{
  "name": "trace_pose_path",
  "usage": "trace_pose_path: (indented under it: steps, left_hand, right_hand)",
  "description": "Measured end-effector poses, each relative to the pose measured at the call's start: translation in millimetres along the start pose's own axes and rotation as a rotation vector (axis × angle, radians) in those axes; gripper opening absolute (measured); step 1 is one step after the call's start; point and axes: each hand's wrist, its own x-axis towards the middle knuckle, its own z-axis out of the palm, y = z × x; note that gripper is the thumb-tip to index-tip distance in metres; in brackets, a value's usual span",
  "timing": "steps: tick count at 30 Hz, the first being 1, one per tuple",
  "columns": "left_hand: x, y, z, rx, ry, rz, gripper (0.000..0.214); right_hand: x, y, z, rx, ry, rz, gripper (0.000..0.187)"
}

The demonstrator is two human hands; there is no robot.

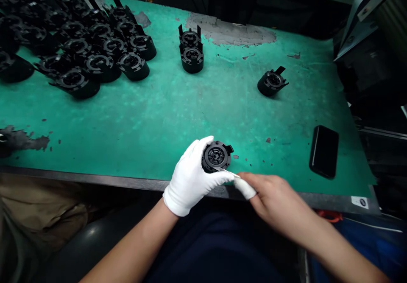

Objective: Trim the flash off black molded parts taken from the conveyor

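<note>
My left hand, in a white glove, is wrapped round a round black plastic housing near the table's front edge. The housing's ribbed circular face is turned up, and a tab sticks out at its right. My right hand is bare except for a white cover on the thumb. Its fingers are pinched on a thin, pale, blade-like tool that reaches to the housing's lower rim. The tool's exact kind is hard to make out, since the fingers hide most of it.
Many similar black housings stand packed at the back left of the green table mat. Two more housings stand at the back middle, and a single housing is farther right. A black phone lies near the right edge.
</note>
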Motion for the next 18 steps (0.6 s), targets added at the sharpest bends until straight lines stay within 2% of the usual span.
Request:
trace_pose_path:
  steps: [3, 7, 10, 13, 18]
  left_hand:
    - [-0.4, -1.3, 1.3, 0.016, 0.005, -0.005, 0.092]
    - [-2.3, -1.8, 4.0, -0.016, 0.032, -0.009, 0.087]
    - [-3.6, -1.3, 6.5, -0.044, 0.084, -0.006, 0.08]
    - [-3.3, 0.5, 8.3, -0.077, 0.088, -0.03, 0.073]
    - [-0.4, 4.5, 7.9, -0.114, 0.066, -0.027, 0.068]
  right_hand:
    - [-6.0, -3.6, 6.1, 0.055, -0.001, 0.01, 0.034]
    - [-5.8, 1.1, -0.6, 0.163, 0.174, 0.046, 0.032]
    - [3.3, 7.5, -8.9, 0.176, 0.194, 0.012, 0.037]
    - [16.1, 10.8, -10.9, 0.093, 0.143, -0.021, 0.038]
    - [28.8, 11.7, -6.2, -0.107, 0.16, -0.028, 0.036]
